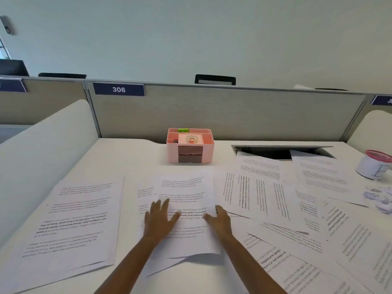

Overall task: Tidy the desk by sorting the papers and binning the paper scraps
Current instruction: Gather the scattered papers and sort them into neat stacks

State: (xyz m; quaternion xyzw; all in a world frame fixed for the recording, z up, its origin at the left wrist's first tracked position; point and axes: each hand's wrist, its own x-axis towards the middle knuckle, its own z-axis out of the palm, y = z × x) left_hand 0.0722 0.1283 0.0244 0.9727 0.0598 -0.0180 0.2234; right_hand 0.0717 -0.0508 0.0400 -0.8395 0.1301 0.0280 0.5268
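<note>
A printed sheet (186,187) lies on top of a small pile at the middle of the white desk (131,158). My left hand (160,218) presses flat on its left part, fingers spread. At its right edge my right hand (219,220) pinches it, thumb on top and fingers past the edge; the sheet's near end lifts slightly. A neat pile of sheets (72,219) sits to the left. Several loose sheets (265,194) overlap at all angles on the right. Crumpled paper scraps (379,199) lie at the far right, beside a small white bin with a pink rim (374,166).
A pink desk organiser (189,148) with tape in it stands at the back centre against the grey partition (212,113). An open cable hatch (275,152) is at the back right, partly covered by sheets. White side dividers rise at both ends of the desk.
</note>
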